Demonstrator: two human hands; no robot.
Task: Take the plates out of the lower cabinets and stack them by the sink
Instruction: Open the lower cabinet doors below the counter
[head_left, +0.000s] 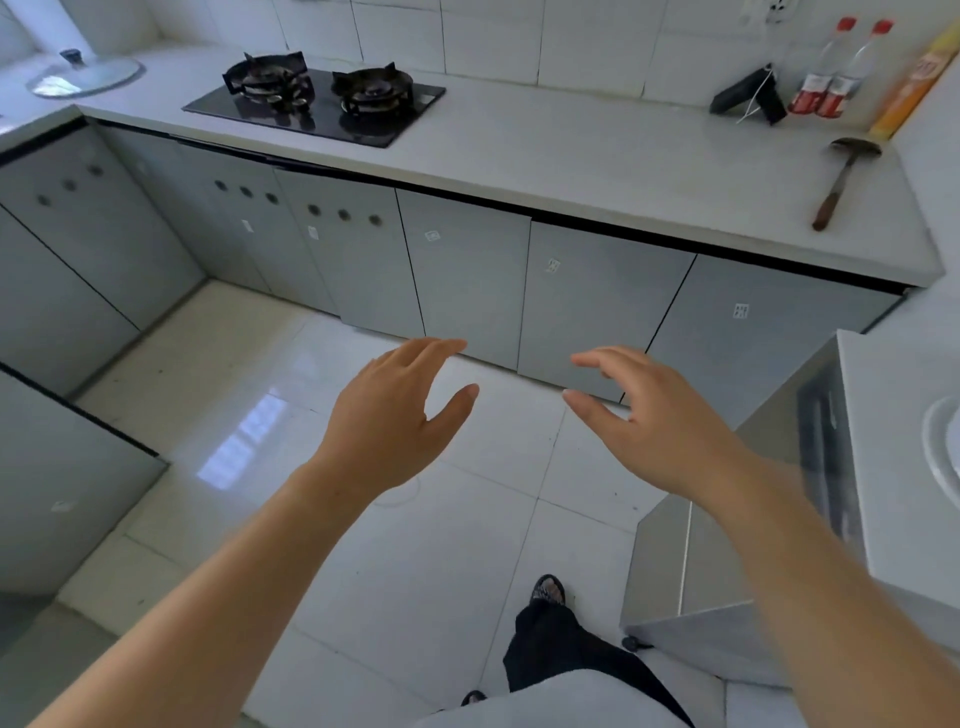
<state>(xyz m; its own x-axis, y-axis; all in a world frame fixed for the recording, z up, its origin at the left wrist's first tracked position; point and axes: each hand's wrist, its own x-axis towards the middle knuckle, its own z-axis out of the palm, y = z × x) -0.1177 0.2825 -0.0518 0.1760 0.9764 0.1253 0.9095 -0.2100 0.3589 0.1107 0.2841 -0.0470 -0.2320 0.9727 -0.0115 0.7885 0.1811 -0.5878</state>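
Observation:
A row of grey lower cabinet doors (467, 270) runs under the white countertop (571, 166), all closed. My left hand (395, 415) and my right hand (654, 415) reach forward over the floor, both empty with fingers spread, a short way in front of the middle doors (597, 301). A white rounded rim (940, 457), perhaps a plate or basin, shows at the right edge on a white counter. No plates are visible elsewhere; the cabinets' insides are hidden.
A black two-burner gas hob (317, 98) sits on the counter, with a glass pot lid (85, 75) far left. A ladle (847, 176), two bottles (836, 73), a yellow roll (914, 78) and a dark object (748, 96) lie at the right. A steel cabinet (727, 545) stands at my right.

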